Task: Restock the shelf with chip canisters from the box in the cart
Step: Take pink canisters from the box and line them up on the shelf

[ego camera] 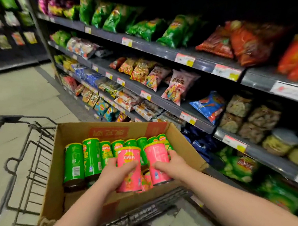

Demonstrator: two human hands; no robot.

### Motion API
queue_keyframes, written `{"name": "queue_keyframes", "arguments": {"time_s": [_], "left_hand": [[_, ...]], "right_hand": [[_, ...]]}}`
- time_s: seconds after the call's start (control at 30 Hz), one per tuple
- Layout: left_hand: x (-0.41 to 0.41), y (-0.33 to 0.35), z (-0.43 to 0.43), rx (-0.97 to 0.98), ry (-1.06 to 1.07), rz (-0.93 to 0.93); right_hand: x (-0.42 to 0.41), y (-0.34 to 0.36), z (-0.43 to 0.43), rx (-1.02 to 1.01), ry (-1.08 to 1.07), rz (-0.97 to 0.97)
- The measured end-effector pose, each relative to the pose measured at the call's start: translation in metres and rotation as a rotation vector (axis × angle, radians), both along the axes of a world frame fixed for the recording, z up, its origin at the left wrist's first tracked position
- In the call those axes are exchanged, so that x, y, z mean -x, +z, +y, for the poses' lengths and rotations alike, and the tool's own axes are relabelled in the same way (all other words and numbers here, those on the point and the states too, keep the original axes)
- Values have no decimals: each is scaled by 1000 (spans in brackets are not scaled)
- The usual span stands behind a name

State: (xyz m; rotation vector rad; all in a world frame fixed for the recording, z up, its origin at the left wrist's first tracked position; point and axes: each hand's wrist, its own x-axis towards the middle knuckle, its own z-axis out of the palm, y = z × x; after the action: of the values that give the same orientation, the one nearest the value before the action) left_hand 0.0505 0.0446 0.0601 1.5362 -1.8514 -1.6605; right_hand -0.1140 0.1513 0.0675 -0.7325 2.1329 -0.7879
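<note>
Cart [23, 119]: drawn up close along the shelving, probably to keep each carry short.
Box [53, 174]: open-topped cardboard, sitting in the cart basket, flaps out of the way for reaching straight in.
Green canisters [92, 156]: lying side by side in a row along the far part of the box, tops toward the far wall, not touched by either hand.
Left hand [112, 174]: reaching forward and down into the box, forearm bare, fingers and thumb curled round a pink canister from its left side and front.
Left pink canister [128, 159]: tilted with its yellow rim up and away, raised above the other pink canisters beneath; judged mid-lift out of the box.
Right pink canister [156, 158]: just beside the first, tilted the same way, also still over the box.
Right hand [172, 164]: mirroring the left, wrapped round this canister from its right side, thumb across the front; one canister per hand, likely to halve the trips.
Shelf [165, 105]: to the right, dark tiers crowded with snack bags and price tags; no slot for canisters plainly visible from here.
</note>
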Motion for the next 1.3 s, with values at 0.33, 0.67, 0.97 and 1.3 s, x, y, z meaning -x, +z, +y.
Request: {"name": "queue_keyframes", "arguments": {"time_s": [0.33, 0.67, 0.97, 1.3], "left_hand": [[40, 10, 68, -74, -184, 165], [74, 20, 141, -63, -325, 182], [115, 21, 304, -100, -523, 188], [128, 44, 483, -121, -737, 211]], "right_hand": [[8, 14, 97, 97, -256, -47], [15, 33, 196, 109, -391, -19], [15, 47, 380, 101, -626, 37], [-8, 61, 562, 185, -819, 72]]}}
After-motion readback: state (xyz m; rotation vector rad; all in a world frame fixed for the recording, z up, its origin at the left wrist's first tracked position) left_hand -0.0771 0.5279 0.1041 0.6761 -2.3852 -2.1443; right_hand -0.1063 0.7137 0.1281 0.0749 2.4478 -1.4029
